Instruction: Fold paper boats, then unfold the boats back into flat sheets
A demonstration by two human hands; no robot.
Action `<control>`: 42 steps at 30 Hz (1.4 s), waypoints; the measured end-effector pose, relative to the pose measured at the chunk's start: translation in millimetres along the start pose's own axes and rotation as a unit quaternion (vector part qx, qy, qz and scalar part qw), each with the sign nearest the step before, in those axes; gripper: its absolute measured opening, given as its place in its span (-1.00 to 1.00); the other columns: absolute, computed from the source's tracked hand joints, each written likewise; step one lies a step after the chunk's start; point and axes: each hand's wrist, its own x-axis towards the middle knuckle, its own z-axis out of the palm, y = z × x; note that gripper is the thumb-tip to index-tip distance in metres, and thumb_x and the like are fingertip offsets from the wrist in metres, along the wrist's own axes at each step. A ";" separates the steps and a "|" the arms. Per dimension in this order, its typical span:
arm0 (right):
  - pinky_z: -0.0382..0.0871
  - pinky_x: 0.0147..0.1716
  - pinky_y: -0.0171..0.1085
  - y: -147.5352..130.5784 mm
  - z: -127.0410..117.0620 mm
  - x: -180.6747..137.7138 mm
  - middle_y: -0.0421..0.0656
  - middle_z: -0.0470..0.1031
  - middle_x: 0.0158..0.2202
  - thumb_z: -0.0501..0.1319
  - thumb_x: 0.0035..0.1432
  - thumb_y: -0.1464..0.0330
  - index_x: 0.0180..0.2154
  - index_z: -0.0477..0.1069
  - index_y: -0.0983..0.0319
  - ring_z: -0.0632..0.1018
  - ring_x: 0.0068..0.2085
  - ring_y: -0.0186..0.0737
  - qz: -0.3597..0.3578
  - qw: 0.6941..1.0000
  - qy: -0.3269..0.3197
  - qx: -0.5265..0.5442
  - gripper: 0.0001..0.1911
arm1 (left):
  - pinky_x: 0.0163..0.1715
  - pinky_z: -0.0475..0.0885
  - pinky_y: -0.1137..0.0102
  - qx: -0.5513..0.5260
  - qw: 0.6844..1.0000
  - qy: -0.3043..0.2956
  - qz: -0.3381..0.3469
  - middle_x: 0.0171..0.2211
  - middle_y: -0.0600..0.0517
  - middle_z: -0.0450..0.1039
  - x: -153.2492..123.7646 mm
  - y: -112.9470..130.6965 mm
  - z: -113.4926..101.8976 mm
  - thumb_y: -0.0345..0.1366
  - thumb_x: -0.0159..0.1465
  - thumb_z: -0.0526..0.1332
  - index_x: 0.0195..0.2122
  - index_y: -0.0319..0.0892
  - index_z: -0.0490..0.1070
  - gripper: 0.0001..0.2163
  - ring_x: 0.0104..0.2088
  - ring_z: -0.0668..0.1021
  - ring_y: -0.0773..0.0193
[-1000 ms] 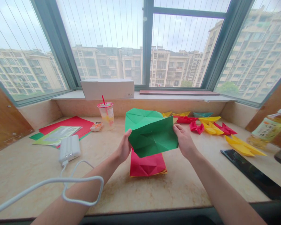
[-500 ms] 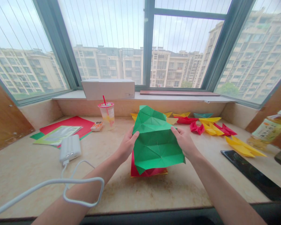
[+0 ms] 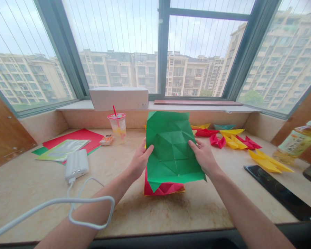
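Holds creased green paper (image 3: 173, 148) by opposite edges in left hand (image 3: 140, 159) and right hand (image 3: 204, 157), partly covering red paper (image 3: 168, 188) below the hands.

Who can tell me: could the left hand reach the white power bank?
Probably not immediately: the left hand holds the green sheet, and the cable in front of its forearm might snag, though the power bank lies uncovered.

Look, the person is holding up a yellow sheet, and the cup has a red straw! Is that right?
Not quite: the sheet held between the left grip and the right grip is green, not yellow, as the head view shows. The cup does have a red straw.
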 end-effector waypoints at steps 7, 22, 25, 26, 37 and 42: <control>0.52 -0.33 -0.15 2.0 1.9 1.1 -0.09 0.66 -0.28 0.31 0.06 -0.02 -0.09 0.52 0.19 0.65 -0.31 -0.03 -0.022 1.000 0.014 0.017 -0.50 | -0.01 0.50 0.15 0.007 0.998 0.017 -0.060 -0.10 -0.10 0.61 1.3 2.2 -4.7 -0.20 0.20 0.36 0.09 -0.16 0.33 -0.54 -0.14 0.65 0.08; 0.52 -0.38 -0.14 3.7 0.6 2.6 -0.07 0.66 -0.32 0.35 -0.01 -0.02 -0.10 0.51 0.21 0.65 -0.34 -0.01 -0.013 0.999 0.025 0.015 -0.46 | -0.04 0.51 0.18 -0.003 0.998 0.007 -0.062 -0.08 -0.10 0.60 0.3 2.4 -2.5 -0.20 0.21 0.35 0.08 -0.15 0.31 -0.56 -0.12 0.64 0.08; 0.54 -0.36 -0.13 2.4 0.6 3.7 -0.08 0.66 -0.32 0.36 -0.01 0.01 -0.12 0.50 0.19 0.65 -0.31 0.00 -0.007 0.998 0.045 0.041 -0.50 | -0.13 0.54 0.25 -0.004 0.997 0.001 -0.076 -0.12 -0.08 0.61 -0.3 2.8 -1.8 -0.20 0.19 0.37 0.09 -0.14 0.28 -0.52 -0.17 0.65 0.11; 0.54 -0.35 -0.13 2.1 0.2 4.5 -0.08 0.66 -0.31 0.36 -0.01 0.03 -0.13 0.50 0.19 0.65 -0.29 0.00 -0.012 0.997 0.060 0.049 -0.52 | -0.19 0.55 0.29 -0.001 0.997 -0.005 -0.082 -0.14 -0.08 0.61 -0.7 2.7 -1.5 -0.20 0.18 0.37 0.10 -0.14 0.28 -0.51 -0.21 0.66 0.12; 0.53 -0.18 -0.11 5.9 -8.2 12.4 -0.04 0.63 -0.14 0.30 0.03 0.06 -0.14 0.46 0.19 0.63 -0.15 -0.02 -0.062 0.986 0.153 0.036 -0.57 | -0.48 0.47 0.43 0.051 0.983 -0.120 -0.131 -0.43 -0.04 0.56 -6.7 2.0 -3.1 -0.15 0.12 0.42 -0.09 -0.28 0.48 -0.59 -0.50 0.59 0.26; 0.53 -0.12 -0.08 3.4 -7.9 12.0 -0.04 0.63 -0.16 0.33 0.01 0.10 -0.15 0.48 0.19 0.62 -0.14 -0.02 -0.046 0.984 0.159 0.065 -0.59 | -0.33 0.50 0.39 0.053 0.978 -0.162 -0.122 -0.27 -0.06 0.60 -7.8 -0.1 -2.5 -0.20 0.07 0.45 -0.05 -0.18 0.49 -0.58 -0.31 0.62 0.18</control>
